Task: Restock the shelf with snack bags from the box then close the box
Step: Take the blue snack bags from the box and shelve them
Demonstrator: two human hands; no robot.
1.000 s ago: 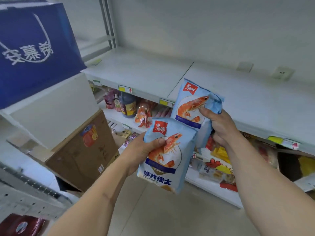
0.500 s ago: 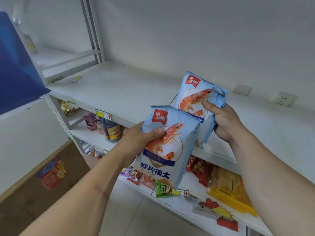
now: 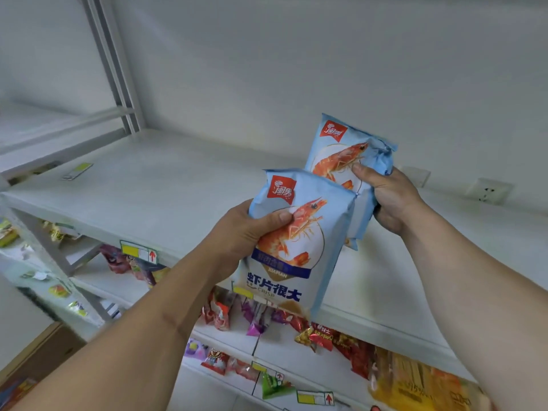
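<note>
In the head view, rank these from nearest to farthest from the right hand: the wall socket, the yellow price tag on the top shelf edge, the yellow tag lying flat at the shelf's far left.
From the right hand:
1. Wall socket, just right of it on the wall.
2. Yellow price tag, on the shelf's front edge, beyond the left hand.
3. Flat yellow tag, lying on the shelf surface at far left.

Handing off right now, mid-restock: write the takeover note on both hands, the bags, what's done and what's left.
Left hand: grip shut on the nearer light-blue shrimp-crisp bag.
Right hand: grip shut on the farther light-blue shrimp-crisp bag.
Both bags are held above the bare white top shelf; neither is set down yet.
Left: place both bags, then the box, which is not clearly in view.
</note>
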